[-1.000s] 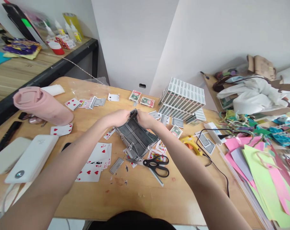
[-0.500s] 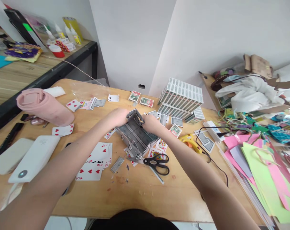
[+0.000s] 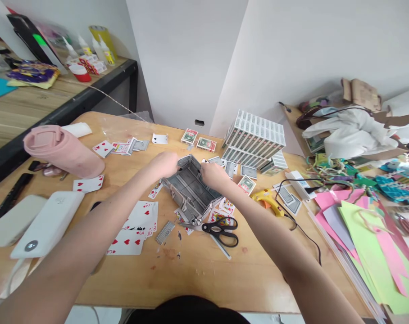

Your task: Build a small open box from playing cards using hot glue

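Gripping the far end of the grey card box (image 3: pixel 194 189) from both sides, the 2 hands meet it near the centre of the frame. The left hand (image 3: pixel 169 164) is closed on the rim at its far left corner, the right hand (image 3: pixel 214 175) on the rim at the far right; the fingertips are partly hidden, so how hard they press cannot be told. Being held on opposite sides probably steadies the thin walls and stops them from bowing. The box sits on the bench (image 3: pixel 157 279) with its open top up, so the inside faces the person. Scissors (image 3: pixel 207 228) lie just beside its near corner, blades to the left and handles to the right, perhaps within easy reach of the right hand. The glue gun (image 3: pixel 268 200) rests on its side right of centre, probably set there because of its cable. Loose cards (image 3: pixel 130 243) lie face up at lower left, spread as if for easy picking. Behind the right hand, the stack (image 3: pixel 255 135) of packs stands in tight rows at upper right of centre, likely to save room, and 2 packs (image 3: pixel 206 144) lie flat just left of it.
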A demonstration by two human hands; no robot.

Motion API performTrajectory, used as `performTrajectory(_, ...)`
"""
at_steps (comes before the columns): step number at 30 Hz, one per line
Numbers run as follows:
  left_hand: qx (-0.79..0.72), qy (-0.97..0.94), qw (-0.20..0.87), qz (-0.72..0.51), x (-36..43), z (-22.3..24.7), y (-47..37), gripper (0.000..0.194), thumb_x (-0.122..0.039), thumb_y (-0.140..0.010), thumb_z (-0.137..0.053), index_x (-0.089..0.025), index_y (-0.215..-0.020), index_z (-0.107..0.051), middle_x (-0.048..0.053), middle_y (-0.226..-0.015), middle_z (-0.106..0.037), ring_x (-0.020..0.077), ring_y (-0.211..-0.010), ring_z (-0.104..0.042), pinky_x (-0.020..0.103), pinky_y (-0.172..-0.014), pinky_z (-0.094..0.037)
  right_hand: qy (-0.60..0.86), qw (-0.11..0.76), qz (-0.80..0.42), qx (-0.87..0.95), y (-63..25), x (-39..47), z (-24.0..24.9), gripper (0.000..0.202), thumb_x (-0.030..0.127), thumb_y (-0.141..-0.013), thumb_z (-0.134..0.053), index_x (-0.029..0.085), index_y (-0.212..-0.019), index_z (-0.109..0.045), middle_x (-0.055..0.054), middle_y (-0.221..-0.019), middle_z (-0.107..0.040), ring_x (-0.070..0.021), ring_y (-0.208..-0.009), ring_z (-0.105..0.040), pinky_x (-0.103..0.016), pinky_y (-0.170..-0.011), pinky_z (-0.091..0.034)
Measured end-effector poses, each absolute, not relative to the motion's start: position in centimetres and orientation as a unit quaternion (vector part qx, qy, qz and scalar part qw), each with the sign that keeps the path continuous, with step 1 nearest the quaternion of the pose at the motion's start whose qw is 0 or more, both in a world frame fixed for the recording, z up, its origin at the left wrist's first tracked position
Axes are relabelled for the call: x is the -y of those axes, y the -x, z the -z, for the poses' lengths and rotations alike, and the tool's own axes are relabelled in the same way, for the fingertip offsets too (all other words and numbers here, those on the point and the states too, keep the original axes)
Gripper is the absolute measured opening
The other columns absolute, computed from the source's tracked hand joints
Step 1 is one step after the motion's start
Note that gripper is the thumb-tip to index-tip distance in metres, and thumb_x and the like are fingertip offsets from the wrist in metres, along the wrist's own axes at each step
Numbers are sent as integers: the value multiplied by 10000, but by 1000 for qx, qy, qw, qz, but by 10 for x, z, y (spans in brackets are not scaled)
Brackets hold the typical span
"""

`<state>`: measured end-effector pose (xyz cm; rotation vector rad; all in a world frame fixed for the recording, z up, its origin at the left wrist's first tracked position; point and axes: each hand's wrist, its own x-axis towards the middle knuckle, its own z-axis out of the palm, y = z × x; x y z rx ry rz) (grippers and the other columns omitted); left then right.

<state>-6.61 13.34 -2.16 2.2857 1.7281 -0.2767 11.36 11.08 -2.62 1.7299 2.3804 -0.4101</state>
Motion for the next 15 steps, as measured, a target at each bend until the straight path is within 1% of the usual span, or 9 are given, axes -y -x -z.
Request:
performTrajectory(2, -598, -786, 133, 85, -134, 24, 68, 270, -307, -787, -479, -169, -781, -712, 146, -812, -723, 263, -805, -672, 291, -640, -458, -577, 86, 139, -800, -117, -113, 27, 300, 221, -928, -367, 121, -1064, -616, -185, -1053, -673, -255, -1002, -639, -303, -800, -458)
performTrajectory(5, -603, -784, 134, 57, -136, 27, 71, 266, -339, -789, -505, -168, -808, -707, 144, -827, -721, 273, -812, -669, 309, -652, -468, -571, 86, 143, -804, -121, -118, 29, 304, 249, -933, -378, 117, -1041, -629, -185, -1061, -674, -255, -1018, -632, -298, -813, -451)
performTrajectory(7, -603, -786, 133, 26, -135, 25, 72, 313, -379, -819, -490, -177, -948, -691, 128, -945, -719, 265, -878, -661, 322, -712, -482, -568, 84, 145, -806, -123, -122, 29, 294, 262, -931, -396, 126, -1039, -633, -172, -1061, -680, -249, -1018, -632, -291, -816, -450)
performTrajectory(8, -595, -792, 133, -7, -133, 22, 72, 347, -392, -841, -472, -183, -1040, -664, 114, -1034, -705, 254, -941, -648, 328, -770, -483, -567, 83, 146, -806, -124, -125, 29, 284, 257, -928, -403, 134, -1038, -634, -163, -1057, -684, -245, -1016, -633, -287, -817, -449)
performTrajectory(10, -554, -814, 132, -115, -123, 13, 72, 384, -381, -883, -432, -196, -1177, -594, 78, -1201, -646, 218, -1095, -587, 339, -922, -444, -572, 78, 144, -804, -127, -130, 28, 276, 239, -925, -402, 145, -1036, -636, -152, -1050, -689, -244, -1010, -636, -292, -814, -450)
performTrajectory(12, -477, -836, 134, -236, -107, 2, 72, 350, -347, -899, -426, -194, -1161, -599, 53, -1257, -610, 186, -1199, -511, 341, -1034, -369, -584, 71, 138, -797, -131, -136, 26, 281, 236, -926, -397, 144, -1052, -631, -160, -1065, -683, -256, -1012, -634, -313, -814, -453)
performTrajectory(13, -443, -845, 151, -259, -98, -5, 71, 330, -348, -907, -420, -199, -1128, -616, 43, -1237, -619, 170, -1184, -520, 328, -1040, -365, -590, 66, 135, -793, -133, -139, 24, 284, 249, -926, -405, 139, -1073, -623, -166, -1081, -677, -264, -1018, -630, -324, -816, -454)
performTrajectory(14, -409, -859, 178, -251, -89, -10, 69, 313, -360, -899, -442, -209, -1098, -630, 33, -1201, -636, 163, -1146, -545, 313, -1019, -387, -595, 62, 133, -790, -135, -141, 21, 291, 272, -922, -426, 136, -1101, -610, -170, -1098, -670, -270, -1027, -624, -332, -821, -454)
performTrajectory(15, -377, -876, 209, -216, -82, -14, 66, 309, -375, -879, -482, -224, -1104, -631, 26, -1195, -639, 164, -1117, -564, 304, -987, -414, -598, 58, 132, -789, -138, -142, 17, 310, 300, -914, -453, 136, -1136, -593, -166, -1118, -664, -271, -1041, -615, -334, -830, -452)
